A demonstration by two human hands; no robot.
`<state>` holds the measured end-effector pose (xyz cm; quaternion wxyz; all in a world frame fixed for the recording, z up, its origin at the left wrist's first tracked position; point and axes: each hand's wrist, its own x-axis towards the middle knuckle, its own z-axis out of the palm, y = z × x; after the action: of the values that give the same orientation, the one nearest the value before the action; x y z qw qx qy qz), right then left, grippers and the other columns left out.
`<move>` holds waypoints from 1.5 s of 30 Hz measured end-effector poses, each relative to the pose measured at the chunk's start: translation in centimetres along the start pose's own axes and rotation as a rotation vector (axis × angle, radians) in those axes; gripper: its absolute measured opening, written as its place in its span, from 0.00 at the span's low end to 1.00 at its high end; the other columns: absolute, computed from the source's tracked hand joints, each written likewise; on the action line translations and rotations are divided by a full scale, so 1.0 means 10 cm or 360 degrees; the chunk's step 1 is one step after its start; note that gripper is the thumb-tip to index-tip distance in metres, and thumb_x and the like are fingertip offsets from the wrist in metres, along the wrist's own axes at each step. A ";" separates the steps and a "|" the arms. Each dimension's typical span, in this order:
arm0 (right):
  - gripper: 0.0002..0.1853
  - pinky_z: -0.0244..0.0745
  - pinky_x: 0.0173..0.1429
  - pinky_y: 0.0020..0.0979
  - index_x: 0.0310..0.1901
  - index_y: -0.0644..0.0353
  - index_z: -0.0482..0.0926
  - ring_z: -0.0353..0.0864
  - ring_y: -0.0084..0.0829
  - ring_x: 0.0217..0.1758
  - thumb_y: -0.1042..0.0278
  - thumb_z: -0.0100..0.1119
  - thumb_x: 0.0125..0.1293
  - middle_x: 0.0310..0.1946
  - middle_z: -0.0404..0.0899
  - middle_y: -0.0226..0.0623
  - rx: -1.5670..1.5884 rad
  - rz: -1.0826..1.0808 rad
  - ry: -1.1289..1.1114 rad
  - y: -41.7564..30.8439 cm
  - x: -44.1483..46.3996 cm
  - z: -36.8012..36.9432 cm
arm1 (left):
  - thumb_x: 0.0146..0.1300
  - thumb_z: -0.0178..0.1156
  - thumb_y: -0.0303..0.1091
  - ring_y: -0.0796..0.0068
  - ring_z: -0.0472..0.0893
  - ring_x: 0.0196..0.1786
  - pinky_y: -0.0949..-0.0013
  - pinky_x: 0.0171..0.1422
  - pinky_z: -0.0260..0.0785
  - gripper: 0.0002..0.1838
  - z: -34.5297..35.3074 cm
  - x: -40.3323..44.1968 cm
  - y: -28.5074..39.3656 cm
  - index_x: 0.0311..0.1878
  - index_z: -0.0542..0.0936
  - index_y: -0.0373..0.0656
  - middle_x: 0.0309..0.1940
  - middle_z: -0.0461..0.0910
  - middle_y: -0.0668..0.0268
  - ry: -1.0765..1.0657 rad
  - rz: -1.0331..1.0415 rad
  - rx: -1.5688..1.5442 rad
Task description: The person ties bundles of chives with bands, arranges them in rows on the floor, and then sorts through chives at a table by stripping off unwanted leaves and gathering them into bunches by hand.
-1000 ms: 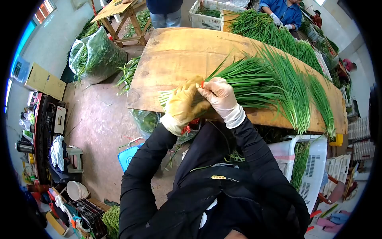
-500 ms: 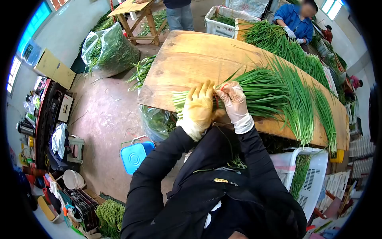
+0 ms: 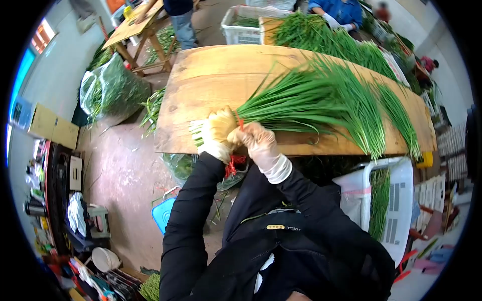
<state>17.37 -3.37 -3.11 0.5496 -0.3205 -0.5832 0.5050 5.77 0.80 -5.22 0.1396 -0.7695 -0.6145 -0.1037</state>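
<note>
Since the earlier frame, the right hand in a thin pale glove (image 3: 260, 144) has dropped toward the wooden tabletop's (image 3: 201, 75) front edge; its grip pinches a thin red tie (image 3: 240, 122). Left hand, yellow-gloved (image 3: 219, 126), is closed around the long green-leaved bundle (image 3: 296, 103) near centre frame. Fingers hide whether the tie is knotted. Farther right, two green bunches (image 3: 370, 134) show no tie. Someone in blue (image 3: 346, 11) is cut off, upper right.
</note>
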 end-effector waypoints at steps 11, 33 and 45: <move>0.13 0.68 0.48 0.30 0.39 0.60 0.74 0.73 0.35 0.45 0.75 0.61 0.50 0.41 0.73 0.39 -0.0044 -0.0544 -0.0277 0.28 -0.26 -0.35 | 0.41 0.61 0.41 0.61 0.74 0.39 0.66 0.45 0.66 0.42 -0.24 -0.01 0.06 0.60 0.56 0.35 0.38 0.74 0.58 0.0279 0.0274 -0.0009; 0.22 0.65 0.53 0.30 0.48 0.64 0.71 0.72 0.32 0.50 0.57 0.57 0.57 0.45 0.75 0.40 -0.0063 0.0854 -0.0648 0.07 -1.24 -1.74 | 0.48 0.64 0.44 0.70 0.76 0.40 0.69 0.43 0.71 0.30 -0.68 0.15 0.05 0.52 0.68 0.41 0.41 0.75 0.64 -0.1005 -0.0480 -0.2817; 0.68 0.42 0.68 0.33 0.61 0.73 0.31 0.42 0.45 0.67 0.45 0.72 0.31 0.63 0.39 0.58 -0.0736 -0.0317 0.0746 -1.08 -1.03 -2.12 | 0.54 0.55 0.47 0.71 0.73 0.45 0.71 0.48 0.67 0.29 -0.76 0.85 2.02 0.55 0.64 0.41 0.46 0.71 0.63 -0.0941 0.0485 -0.2602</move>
<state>41.78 -11.01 1.30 0.6281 -0.4853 -0.5686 0.2161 27.43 1.80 2.96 -0.6069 -0.6974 -0.2499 -0.2878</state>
